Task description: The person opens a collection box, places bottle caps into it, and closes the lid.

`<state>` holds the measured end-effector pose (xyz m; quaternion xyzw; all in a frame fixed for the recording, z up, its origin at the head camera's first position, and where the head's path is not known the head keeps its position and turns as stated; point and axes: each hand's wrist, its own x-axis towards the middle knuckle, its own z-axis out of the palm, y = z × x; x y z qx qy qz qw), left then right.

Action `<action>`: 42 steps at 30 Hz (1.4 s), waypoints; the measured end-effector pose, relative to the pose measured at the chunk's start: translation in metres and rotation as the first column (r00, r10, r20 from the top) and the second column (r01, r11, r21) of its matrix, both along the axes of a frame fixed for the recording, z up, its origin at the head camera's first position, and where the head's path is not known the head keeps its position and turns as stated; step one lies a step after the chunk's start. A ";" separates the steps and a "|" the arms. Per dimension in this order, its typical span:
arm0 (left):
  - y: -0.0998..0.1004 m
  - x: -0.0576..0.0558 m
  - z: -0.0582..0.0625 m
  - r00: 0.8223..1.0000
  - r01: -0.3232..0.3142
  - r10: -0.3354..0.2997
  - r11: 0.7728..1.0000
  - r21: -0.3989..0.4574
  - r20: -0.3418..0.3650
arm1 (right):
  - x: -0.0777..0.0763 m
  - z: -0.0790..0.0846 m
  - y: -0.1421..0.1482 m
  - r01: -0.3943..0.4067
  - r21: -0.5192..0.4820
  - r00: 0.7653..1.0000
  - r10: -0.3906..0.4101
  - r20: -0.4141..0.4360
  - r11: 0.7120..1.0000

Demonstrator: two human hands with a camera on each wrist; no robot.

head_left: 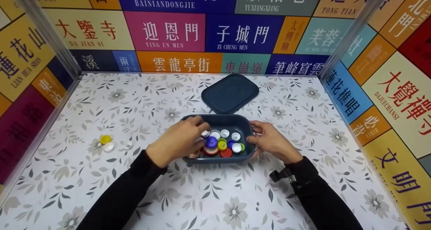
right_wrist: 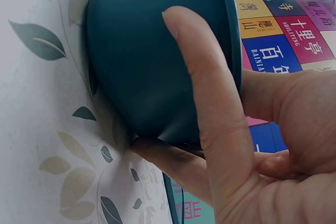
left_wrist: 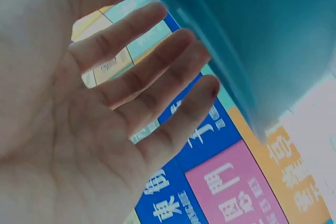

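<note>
A dark blue-green plastic box without its lid stands on the table, holding several bottle caps in white, purple, yellow, red and green. My right hand grips the box's right end. In the right wrist view, one finger lies along the box's outer wall and another reaches beneath its bottom. My left hand is over the left end, its fingers bent loosely at the rim beside a white cap. The left wrist view shows the palm and spread fingers against the box rim.
The matching lid lies flat behind the box. To the left on the flowered table cover are a yellow cap, a white cap and a small pale cap. Colourful sign-printed panels wall the table at the back and sides.
</note>
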<state>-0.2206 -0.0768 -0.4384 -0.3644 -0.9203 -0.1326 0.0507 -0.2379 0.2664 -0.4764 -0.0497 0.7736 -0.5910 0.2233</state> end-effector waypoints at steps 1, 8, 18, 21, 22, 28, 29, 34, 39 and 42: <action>-0.005 0.000 0.001 1.000 -0.019 0.019 1.000 0.018 0.000 | 0.000 0.000 0.000 0.000 0.000 1.000 0.000 -0.003 1.000; -0.051 -0.006 0.006 0.975 -0.221 0.217 0.969 0.111 0.044 | -0.001 0.001 0.000 0.007 0.012 1.000 -0.007 -0.005 1.000; -0.144 -0.012 0.002 0.851 -0.512 0.484 0.851 0.116 0.202 | 0.000 0.000 0.001 0.001 0.001 1.000 -0.001 -0.010 1.000; -0.167 -0.015 -0.003 0.780 -0.575 0.547 0.818 0.004 0.304 | 0.000 0.000 0.001 0.005 0.000 1.000 -0.005 -0.007 1.000; -0.175 -0.015 -0.005 0.756 -0.587 0.562 0.809 -0.033 0.336 | 0.000 0.000 0.001 0.005 -0.001 1.000 -0.005 -0.006 1.000; -0.212 -0.018 -0.012 0.644 -0.622 0.620 0.766 -0.166 0.449 | 0.000 -0.002 -0.001 0.006 0.007 1.000 -0.006 -0.005 1.000; -0.217 -0.018 -0.013 0.635 -0.623 0.624 0.762 -0.176 0.455 | 0.000 -0.002 -0.001 0.007 0.008 1.000 -0.007 -0.004 1.000; -0.230 -0.018 -0.018 0.609 -0.617 0.633 0.757 -0.217 0.477 | -0.001 -0.002 0.000 0.014 0.003 1.000 -0.014 0.005 1.000; -0.233 -0.018 -0.021 0.611 -0.627 0.640 0.751 -0.209 0.466 | 0.000 -0.002 0.000 0.014 -0.007 1.000 -0.014 0.003 1.000; -0.233 -0.019 -0.022 0.607 -0.640 0.651 0.741 -0.205 0.456 | 0.000 -0.002 0.000 0.004 -0.011 1.000 -0.004 -0.005 1.000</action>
